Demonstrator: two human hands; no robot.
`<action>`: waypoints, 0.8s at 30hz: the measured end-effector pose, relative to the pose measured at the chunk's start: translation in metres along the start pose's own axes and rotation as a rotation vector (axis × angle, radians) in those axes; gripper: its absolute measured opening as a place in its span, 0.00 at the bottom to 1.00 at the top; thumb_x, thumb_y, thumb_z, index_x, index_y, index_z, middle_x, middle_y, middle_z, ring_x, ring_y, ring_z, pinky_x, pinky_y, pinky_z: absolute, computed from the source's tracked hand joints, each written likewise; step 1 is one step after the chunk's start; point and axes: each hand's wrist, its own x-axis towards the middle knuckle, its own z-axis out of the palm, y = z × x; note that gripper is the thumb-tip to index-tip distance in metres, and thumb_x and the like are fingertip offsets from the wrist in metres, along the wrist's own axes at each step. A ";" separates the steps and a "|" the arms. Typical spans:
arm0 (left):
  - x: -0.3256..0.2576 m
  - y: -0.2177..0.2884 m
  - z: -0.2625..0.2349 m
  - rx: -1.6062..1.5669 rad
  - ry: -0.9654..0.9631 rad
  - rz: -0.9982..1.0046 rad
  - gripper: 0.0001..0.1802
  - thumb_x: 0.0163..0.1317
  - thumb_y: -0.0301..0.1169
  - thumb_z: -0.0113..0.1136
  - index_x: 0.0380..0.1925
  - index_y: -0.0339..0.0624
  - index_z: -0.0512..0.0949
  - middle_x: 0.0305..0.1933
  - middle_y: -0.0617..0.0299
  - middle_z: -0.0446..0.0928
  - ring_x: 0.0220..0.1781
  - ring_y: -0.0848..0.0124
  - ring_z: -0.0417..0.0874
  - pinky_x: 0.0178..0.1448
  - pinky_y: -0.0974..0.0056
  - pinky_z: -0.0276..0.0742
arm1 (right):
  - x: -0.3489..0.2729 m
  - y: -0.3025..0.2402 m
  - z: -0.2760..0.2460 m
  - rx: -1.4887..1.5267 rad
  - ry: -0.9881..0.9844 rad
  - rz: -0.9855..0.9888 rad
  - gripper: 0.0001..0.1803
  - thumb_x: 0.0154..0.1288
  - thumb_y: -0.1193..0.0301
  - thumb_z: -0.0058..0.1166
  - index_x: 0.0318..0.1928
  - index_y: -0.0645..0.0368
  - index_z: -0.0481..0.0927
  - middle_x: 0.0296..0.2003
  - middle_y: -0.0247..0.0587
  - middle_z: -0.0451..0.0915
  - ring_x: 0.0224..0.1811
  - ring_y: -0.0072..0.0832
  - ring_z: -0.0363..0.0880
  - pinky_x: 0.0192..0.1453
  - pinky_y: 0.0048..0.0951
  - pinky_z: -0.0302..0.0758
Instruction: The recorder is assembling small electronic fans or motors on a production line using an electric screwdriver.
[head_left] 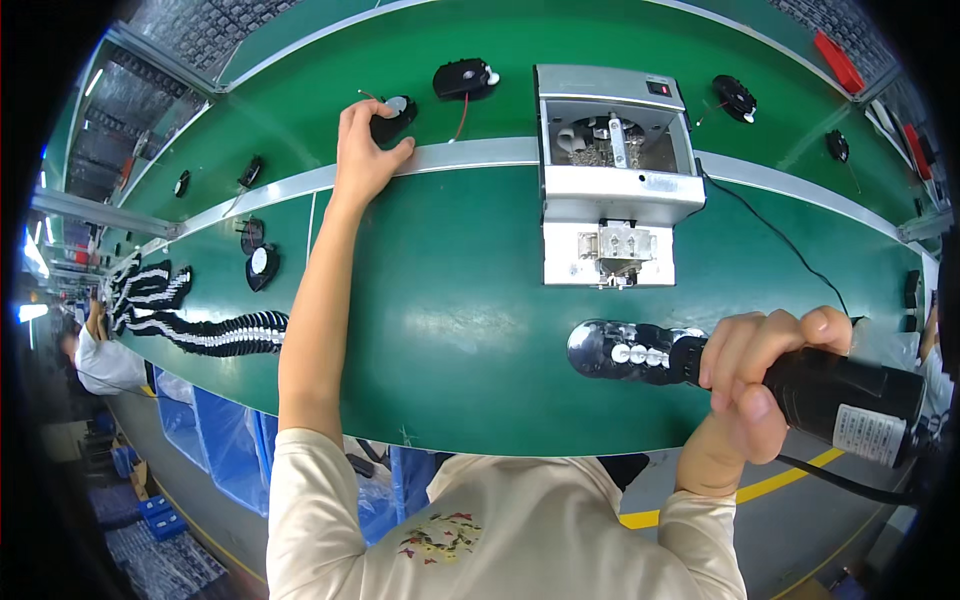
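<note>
The left hand (365,150) reaches far across the green workbench surface (450,330) to a small round black fan part with a pale centre (392,116), which lies just beyond the grey metal strip (470,155) running along the bench; the fingers curl over its near edge and the thumb presses against its right side, so the part sits under the fingertips rather than deep in the palm. The right hand (765,385) is closed tight around a black electric screwdriver with a shiny chrome nose (700,365), held level over the near edge of the bench with the nose pointing left. A grey metal screw-feeder box (612,170) stands between the two hands, further back. Another black round fan (463,78) lies just right of the held part, and a row of black-and-white stacked pieces (215,330) lies at the left.
</note>
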 end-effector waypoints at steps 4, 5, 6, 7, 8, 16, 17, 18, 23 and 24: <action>0.014 -0.020 0.005 -0.016 -0.117 -0.096 0.23 0.54 0.32 0.74 0.47 0.40 0.75 0.47 0.55 0.77 0.49 0.62 0.81 0.54 0.59 0.77 | -0.002 0.001 -0.005 0.000 0.013 0.019 0.32 0.60 0.76 0.59 0.63 0.59 0.60 0.20 0.31 0.69 0.15 0.22 0.69 0.23 0.27 0.70; 0.013 -0.022 0.003 -0.051 -0.079 -0.070 0.21 0.55 0.33 0.74 0.46 0.40 0.76 0.46 0.55 0.77 0.47 0.60 0.81 0.52 0.58 0.78 | -0.002 0.001 -0.008 -0.004 0.007 0.016 0.32 0.60 0.76 0.59 0.63 0.59 0.60 0.20 0.31 0.69 0.15 0.22 0.69 0.23 0.27 0.70; 0.011 -0.024 0.000 -0.083 -0.040 -0.044 0.21 0.56 0.34 0.73 0.45 0.40 0.76 0.46 0.54 0.78 0.45 0.59 0.82 0.51 0.57 0.78 | -0.002 0.001 -0.009 -0.002 0.005 0.007 0.32 0.60 0.76 0.59 0.63 0.60 0.60 0.20 0.31 0.69 0.15 0.22 0.69 0.22 0.27 0.71; 0.007 -0.001 -0.003 -0.310 -0.039 -0.233 0.14 0.67 0.36 0.65 0.44 0.38 0.77 0.44 0.56 0.78 0.40 0.66 0.84 0.44 0.59 0.80 | -0.003 0.000 -0.013 -0.022 0.013 -0.001 0.32 0.60 0.76 0.59 0.63 0.60 0.60 0.20 0.31 0.69 0.15 0.22 0.69 0.22 0.26 0.71; 0.002 0.016 -0.013 -0.422 -0.066 -0.309 0.13 0.69 0.37 0.61 0.43 0.38 0.77 0.42 0.56 0.79 0.38 0.67 0.84 0.42 0.60 0.79 | -0.003 -0.002 -0.014 -0.032 0.024 -0.016 0.32 0.60 0.76 0.59 0.63 0.60 0.60 0.20 0.31 0.69 0.15 0.22 0.69 0.23 0.26 0.71; -0.074 0.056 -0.052 -0.027 -0.264 -0.003 0.10 0.72 0.29 0.54 0.39 0.32 0.80 0.34 0.49 0.80 0.39 0.58 0.83 0.45 0.57 0.76 | 0.002 -0.001 -0.019 -0.022 -0.119 -0.010 0.31 0.61 0.76 0.58 0.63 0.59 0.60 0.20 0.30 0.69 0.15 0.21 0.70 0.23 0.25 0.72; -0.077 0.058 -0.053 -0.067 -0.282 -0.073 0.06 0.65 0.26 0.58 0.39 0.35 0.79 0.44 0.48 0.80 0.52 0.56 0.81 0.55 0.57 0.75 | 0.001 -0.001 -0.019 -0.027 -0.103 -0.006 0.31 0.61 0.77 0.58 0.63 0.59 0.60 0.20 0.30 0.70 0.16 0.21 0.70 0.23 0.25 0.72; -0.077 0.062 -0.059 -0.114 -0.307 -0.021 0.07 0.63 0.26 0.59 0.39 0.36 0.79 0.48 0.48 0.78 0.56 0.55 0.79 0.58 0.56 0.74 | 0.000 -0.001 -0.020 -0.025 -0.094 -0.005 0.31 0.61 0.77 0.58 0.63 0.59 0.60 0.20 0.31 0.70 0.16 0.21 0.70 0.23 0.26 0.71; -0.085 0.073 -0.086 -0.275 -0.597 0.115 0.18 0.40 0.23 0.72 0.33 0.39 0.76 0.58 0.49 0.70 0.66 0.48 0.74 0.67 0.50 0.71 | 0.001 0.000 -0.022 -0.012 -0.124 0.005 0.32 0.60 0.78 0.59 0.63 0.58 0.61 0.20 0.31 0.70 0.16 0.22 0.69 0.24 0.27 0.71; -0.089 0.076 -0.085 -0.297 -0.649 0.065 0.18 0.38 0.21 0.73 0.32 0.39 0.77 0.57 0.50 0.69 0.64 0.49 0.76 0.65 0.51 0.73 | 0.002 -0.002 -0.023 -0.009 -0.139 0.021 0.32 0.59 0.78 0.59 0.62 0.58 0.61 0.20 0.32 0.70 0.16 0.22 0.69 0.24 0.27 0.71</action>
